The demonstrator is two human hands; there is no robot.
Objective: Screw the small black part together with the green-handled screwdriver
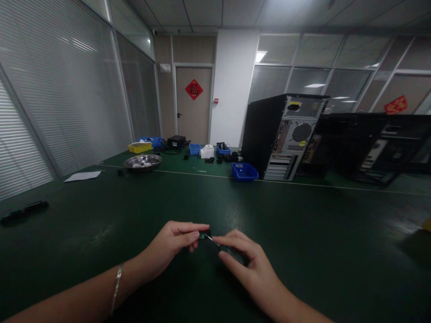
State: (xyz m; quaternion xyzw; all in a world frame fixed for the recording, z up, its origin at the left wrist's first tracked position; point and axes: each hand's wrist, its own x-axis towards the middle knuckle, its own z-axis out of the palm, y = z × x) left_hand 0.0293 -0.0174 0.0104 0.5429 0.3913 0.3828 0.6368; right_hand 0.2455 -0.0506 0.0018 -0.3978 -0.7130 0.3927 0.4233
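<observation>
Between the thumb and fingers of my left hand (177, 240) is a small dark piece with a green circuit board (203, 235) showing. My right hand (245, 258) is closed around the dark handle of a screwdriver (211, 240). Its thin metal shaft points up and left, and its tip meets the small board piece, though the exact contact point is too small to make out. Both hands are close together above the green table (141, 233). Much of the handle is hidden by my right fingers.
A blue bin (244, 172) stands beside an upright computer case (286, 137); another case (370, 148) is at right. Further left are a metal bowl (142, 163), a yellow basket (140, 147), white paper (82, 176) and a dark object (25, 211).
</observation>
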